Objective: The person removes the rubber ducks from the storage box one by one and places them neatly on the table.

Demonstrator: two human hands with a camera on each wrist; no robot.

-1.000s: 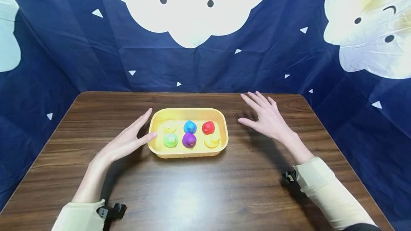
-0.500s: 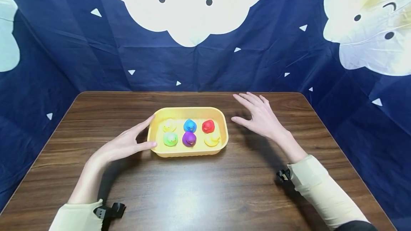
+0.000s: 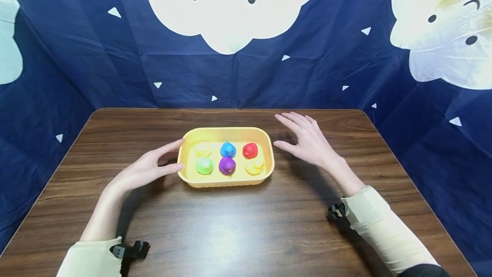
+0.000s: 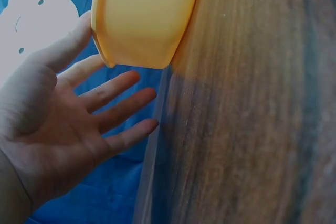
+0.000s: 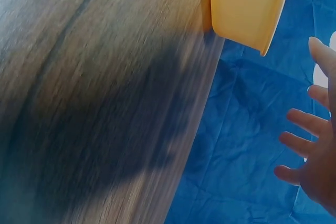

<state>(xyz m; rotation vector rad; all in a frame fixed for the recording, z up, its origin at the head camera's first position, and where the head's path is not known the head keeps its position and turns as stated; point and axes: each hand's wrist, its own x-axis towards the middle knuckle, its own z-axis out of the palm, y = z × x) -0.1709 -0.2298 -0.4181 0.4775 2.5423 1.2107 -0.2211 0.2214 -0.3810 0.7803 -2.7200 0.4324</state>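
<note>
A yellow plastic bin [image 3: 226, 183] stands on the table, seen in the head view with several small toy ducks inside. The far row holds a pale yellow duck [image 3: 203, 149], a blue duck [image 3: 228, 150] and a red duck [image 3: 250, 151]. Nearer are a green duck [image 3: 204, 166], a purple duck [image 3: 227, 166] and a yellow duck [image 3: 254, 167]. My left hand [image 3: 144, 168] has its fingers spread, thumb and index fingertips right at the bin's left rim. To the right of the bin, my right hand [image 3: 307, 142] hovers with extended fingers, holding nothing.
Brown wood-grain table [image 3: 215, 230] lies under everything. Behind it and along both sides hangs a dark blue cloth [image 3: 184, 76] with white clouds. A small black device [image 3: 130, 250] sits at the left cuff, another black device [image 3: 336, 211] at the right.
My right hand has moved left, closer to the bin. My left thumb, earlier over the rim, has drawn back slightly to the bin's left edge. Bin and ducks stay in place.
</note>
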